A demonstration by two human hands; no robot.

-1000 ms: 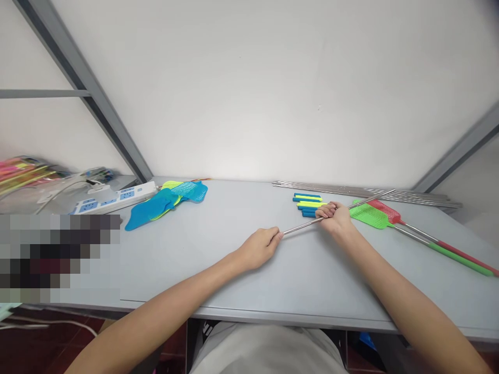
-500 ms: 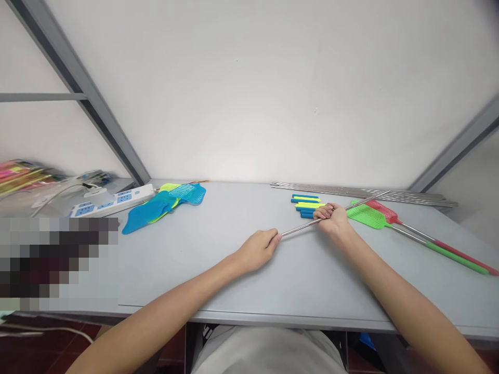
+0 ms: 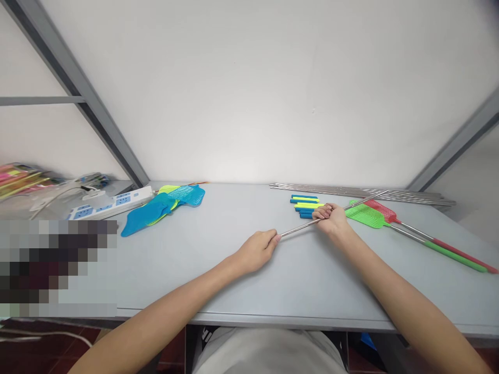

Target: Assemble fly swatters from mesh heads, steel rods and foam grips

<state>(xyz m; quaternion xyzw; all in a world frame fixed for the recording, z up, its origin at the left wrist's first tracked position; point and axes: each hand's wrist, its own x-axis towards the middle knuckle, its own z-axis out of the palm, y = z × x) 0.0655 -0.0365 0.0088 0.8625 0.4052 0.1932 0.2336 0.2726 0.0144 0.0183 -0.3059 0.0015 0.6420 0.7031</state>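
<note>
A thin metal rod [image 3: 298, 228] slants up to the right across the grey table, held in both hands. My left hand [image 3: 258, 250] is closed round its lower end, hiding that tip. Further along, my right hand [image 3: 330, 218] wraps its fingers about the middle, and the far end sticks out past it. Just behind the right hand lie several blue and yellow handle sleeves [image 3: 306, 206]. Right of that hand, a green fly swatter [image 3: 368, 216] and a red fly swatter [image 3: 384, 210] lie side by side, handles toward the right edge.
Several metal rods [image 3: 413, 196] lie along the wall at the back right. Blue and yellow swatter heads [image 3: 148, 212] are piled at the left, beside a white power strip [image 3: 113, 204]. Plastic-wrapped items [image 3: 23, 179] sit at far left. Grey frame posts [image 3: 93, 111] flank the table [image 3: 218, 296].
The view has shifted very slightly. Both hands keep the same hold on the rod, and nothing else has visibly moved.
</note>
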